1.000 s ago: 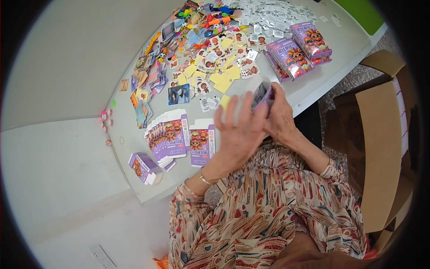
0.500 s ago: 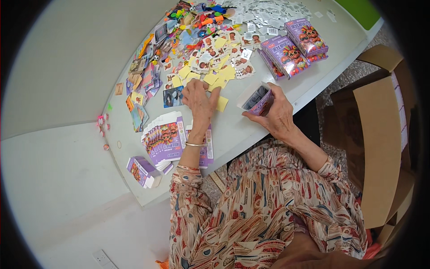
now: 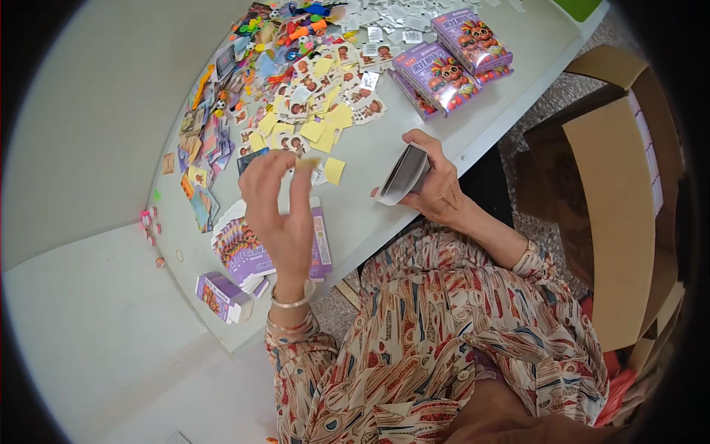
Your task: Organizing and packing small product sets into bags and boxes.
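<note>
My right hand (image 3: 436,185) grips a small open-ended carton (image 3: 405,174) whose dark inside faces up. Raised above the table, my left hand (image 3: 285,203) pinches a small yellow paper card (image 3: 308,162) between thumb and fingertips; the card is seen nearly edge-on. Beyond the left hand lie loose yellow cards (image 3: 334,118) mixed with white sticker sheets (image 3: 367,109) printed with cartoon figures. Flat purple cartons (image 3: 244,248) are fanned out under and beside my left wrist, partly hidden by it. A folded-up purple box (image 3: 222,297) lies to their left.
Filled purple boxes (image 3: 444,74) lie stacked at the far right of the table. Behind the cards are small colourful toys (image 3: 274,44) and silvery packets (image 3: 392,18). Picture cards (image 3: 211,144) lie toward the left wall. A large cardboard box (image 3: 610,222) stands open on the right.
My left hand has lifted off the card pile and come back nearer me with a yellow card. My right hand has tilted the carton so its opening turns upward. The whole view has shifted slightly.
</note>
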A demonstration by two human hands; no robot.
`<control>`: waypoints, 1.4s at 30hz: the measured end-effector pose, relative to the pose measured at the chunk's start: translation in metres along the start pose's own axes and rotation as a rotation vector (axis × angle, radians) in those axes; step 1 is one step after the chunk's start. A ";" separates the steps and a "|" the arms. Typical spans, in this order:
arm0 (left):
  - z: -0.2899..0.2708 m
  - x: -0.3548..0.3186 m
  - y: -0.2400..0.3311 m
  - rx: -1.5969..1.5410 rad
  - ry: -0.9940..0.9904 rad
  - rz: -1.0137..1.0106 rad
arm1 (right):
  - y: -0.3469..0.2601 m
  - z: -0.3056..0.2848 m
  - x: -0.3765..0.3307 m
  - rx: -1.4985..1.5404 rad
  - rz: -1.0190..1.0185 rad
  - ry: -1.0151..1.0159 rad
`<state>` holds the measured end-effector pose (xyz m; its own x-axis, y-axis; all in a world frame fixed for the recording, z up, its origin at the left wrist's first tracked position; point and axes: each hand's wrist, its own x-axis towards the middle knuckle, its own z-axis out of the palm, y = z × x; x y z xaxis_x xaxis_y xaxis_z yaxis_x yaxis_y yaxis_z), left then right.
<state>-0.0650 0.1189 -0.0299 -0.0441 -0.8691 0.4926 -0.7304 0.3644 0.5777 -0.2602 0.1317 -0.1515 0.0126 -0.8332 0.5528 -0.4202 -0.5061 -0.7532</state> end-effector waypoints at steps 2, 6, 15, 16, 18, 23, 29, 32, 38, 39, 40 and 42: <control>-0.003 -0.008 0.024 0.026 0.022 0.058 | -0.006 -0.001 0.003 -0.039 0.031 -0.079; 0.005 -0.019 0.049 0.283 -0.031 0.426 | -0.010 0.005 0.002 -0.035 -0.040 -0.040; 0.025 0.012 0.024 0.076 -0.323 0.358 | -0.008 -0.002 -0.003 -0.182 -0.019 -0.068; 0.028 0.026 0.017 -0.182 -0.371 0.244 | -0.007 -0.004 -0.002 -0.212 0.022 -0.064; 0.054 0.056 -0.013 -0.140 -0.304 0.199 | -0.004 -0.007 -0.003 -0.243 0.061 -0.055; 0.105 0.102 -0.056 0.003 -0.445 0.162 | -0.005 -0.003 -0.003 -0.214 0.017 -0.017; 0.157 0.097 -0.063 0.425 -0.133 0.419 | -0.001 -0.002 -0.005 -0.204 0.026 -0.032; 0.162 0.102 -0.073 0.306 -0.176 0.324 | -0.001 -0.006 -0.003 -0.187 0.014 -0.036; 0.164 0.164 -0.067 -0.170 -0.340 -0.084 | 0.002 -0.006 -0.004 -0.209 -0.062 0.020; 0.171 0.169 -0.067 -0.168 -0.335 -0.078 | 0.000 -0.006 -0.003 -0.209 -0.069 0.024; 0.181 0.173 -0.067 -0.069 -0.344 -0.063 | 0.001 -0.005 -0.004 -0.200 -0.053 0.001; 0.204 0.179 -0.076 0.087 -0.359 0.001 | -0.003 -0.005 -0.003 -0.200 -0.042 -0.017</control>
<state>-0.1565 -0.1327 -0.1178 -0.2702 -0.9362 0.2246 -0.7845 0.3493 0.5123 -0.2633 0.1367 -0.1493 0.0487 -0.8169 0.5748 -0.5907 -0.4876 -0.6429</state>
